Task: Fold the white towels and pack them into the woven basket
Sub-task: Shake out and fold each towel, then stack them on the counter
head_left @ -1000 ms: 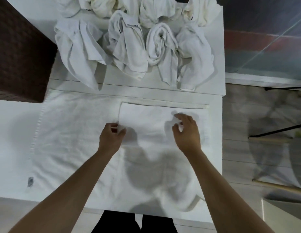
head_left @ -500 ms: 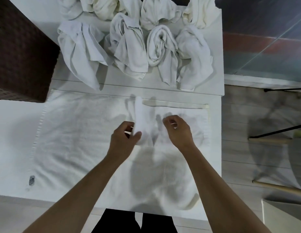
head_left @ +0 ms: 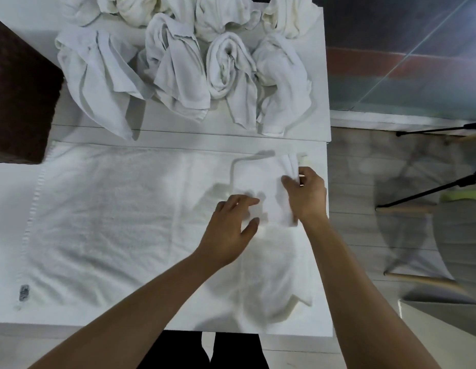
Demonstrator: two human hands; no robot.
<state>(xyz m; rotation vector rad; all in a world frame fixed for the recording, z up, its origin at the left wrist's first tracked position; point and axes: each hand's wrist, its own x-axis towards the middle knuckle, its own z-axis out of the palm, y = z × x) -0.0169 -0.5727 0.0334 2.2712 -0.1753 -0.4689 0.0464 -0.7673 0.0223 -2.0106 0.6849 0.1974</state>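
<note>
Wickerwork of a dark brown woven basket (head_left: 21, 102) fills the far left edge, standing on the white table (head_left: 8, 209) beside the work area, with no towel visible in the part that shows. Next to it a large white terry towel (head_left: 106, 222) lies spread flat over the near table, a small grey label (head_left: 24, 292) at its near left corner and a stitched hem running along its left side. Behind it, along the far side of the table, sits a row of crumpled and loosely rolled white towels (head_left: 178, 65), some hanging their ends toward the spread one. Toward the right end of the spread towel, a small white cloth (head_left: 261, 179) is being handled, one part doubled over on itself and blurred with motion. The left hand (head_left: 229, 230) hovers at its near edge with fingers extended and thumb apart, relaxed and gripping nothing; whether the fingertips touch the cloth cannot be told. The right hand (head_left: 307, 198) is just beside it at the towel's right edge, fingers and thumb curled and pinching a bunched fold of the small cloth, which rises above the knuckles. Beyond the table's right edge are grey floorboards (head_left: 364, 235), a black tripod leg (head_left: 431, 190) and a pale wooden stick (head_left: 423, 280).
</note>
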